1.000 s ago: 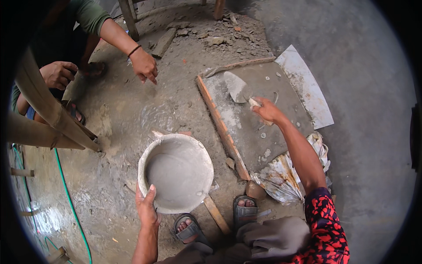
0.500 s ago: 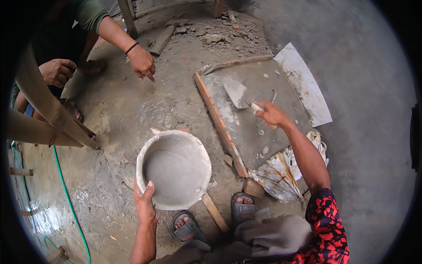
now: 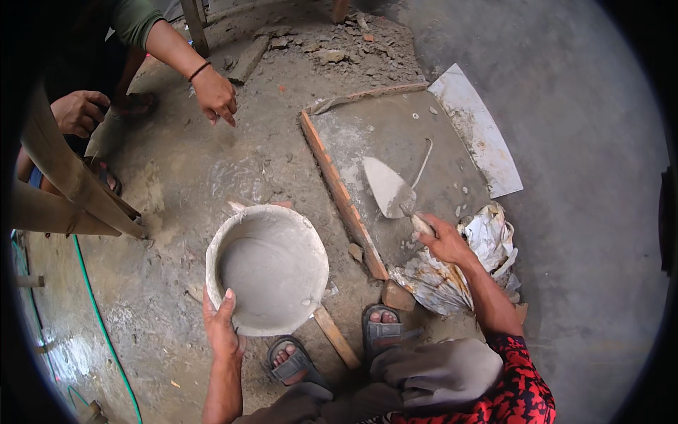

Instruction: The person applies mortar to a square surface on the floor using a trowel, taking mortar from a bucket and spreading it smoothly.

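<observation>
My left hand [image 3: 224, 326] grips the near left rim of a round grey bucket [image 3: 274, 274], thumb over the edge and fingers hidden behind the wall. Smooth wet-looking cement lines its inside. In my right hand [image 3: 446, 242] is the handle of a pointed trowel [image 3: 387, 186], its blade smeared with cement. The blade is over a shallow framed bed of grey mortar [image 3: 395, 134], edged on its left by a strip of wood or brick [image 3: 339, 194]. A thin bent wire or rod [image 3: 425, 164] shows beside the blade.
Another person's hand [image 3: 215, 96] points down at the far left. Bamboo poles [image 3: 78, 162] and a green hose [image 3: 99, 311] lie leftward. A pale board [image 3: 474, 134] borders the bed at right, a crumpled sack [image 3: 441, 279] nearer me. Rubble [image 3: 353, 53] is piled behind; a wooden stick [image 3: 335, 338] lies by my feet.
My right hand has drawn the trowel nearer to me, and its blade now points away to the far left. My left hand stays on the bucket rim. The whole view has shifted slightly.
</observation>
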### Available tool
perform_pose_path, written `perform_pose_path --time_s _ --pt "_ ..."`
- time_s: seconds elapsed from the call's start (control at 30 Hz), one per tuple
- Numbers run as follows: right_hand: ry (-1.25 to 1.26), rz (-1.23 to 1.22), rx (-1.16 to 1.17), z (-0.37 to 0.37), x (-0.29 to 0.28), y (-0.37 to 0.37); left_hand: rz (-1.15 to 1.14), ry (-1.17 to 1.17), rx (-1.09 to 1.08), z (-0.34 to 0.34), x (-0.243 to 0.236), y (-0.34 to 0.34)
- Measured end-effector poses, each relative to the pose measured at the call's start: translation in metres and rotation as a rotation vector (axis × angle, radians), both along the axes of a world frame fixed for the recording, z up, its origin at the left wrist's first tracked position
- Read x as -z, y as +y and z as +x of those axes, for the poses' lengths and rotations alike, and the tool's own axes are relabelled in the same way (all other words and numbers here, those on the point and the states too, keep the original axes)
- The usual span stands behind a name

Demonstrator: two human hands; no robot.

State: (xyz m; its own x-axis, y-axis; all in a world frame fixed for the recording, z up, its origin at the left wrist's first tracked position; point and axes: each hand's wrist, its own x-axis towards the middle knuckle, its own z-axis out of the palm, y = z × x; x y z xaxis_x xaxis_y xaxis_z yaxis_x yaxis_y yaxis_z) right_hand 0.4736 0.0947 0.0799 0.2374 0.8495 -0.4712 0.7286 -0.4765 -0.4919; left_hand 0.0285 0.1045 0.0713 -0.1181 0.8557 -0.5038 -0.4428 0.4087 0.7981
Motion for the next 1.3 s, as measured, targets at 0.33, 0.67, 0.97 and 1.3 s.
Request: perform_pose_path --time_s 0.33,0.67,0.97,1.3 --pt "-0.002 0.027 -0.108 -0.001 0.01 -0.074 0.026 -0.002 -0.017 0.0 0.001 0.002" --pt "0.061 -0.076 -0.075 -0.008 0.007 -0.068 0.017 -0.003 0.01 -0.004 0.005 -0.002" --pt "-0.063 0.041 -0.013 0.005 0.002 -0.045 0.002 0.012 0.008 -0.003 0.003 -0.001" --pt "-0.297 0.279 -0.037 0.037 -0.003 0.028 0.009 0.017 -0.004 0.001 -0.001 0.001"
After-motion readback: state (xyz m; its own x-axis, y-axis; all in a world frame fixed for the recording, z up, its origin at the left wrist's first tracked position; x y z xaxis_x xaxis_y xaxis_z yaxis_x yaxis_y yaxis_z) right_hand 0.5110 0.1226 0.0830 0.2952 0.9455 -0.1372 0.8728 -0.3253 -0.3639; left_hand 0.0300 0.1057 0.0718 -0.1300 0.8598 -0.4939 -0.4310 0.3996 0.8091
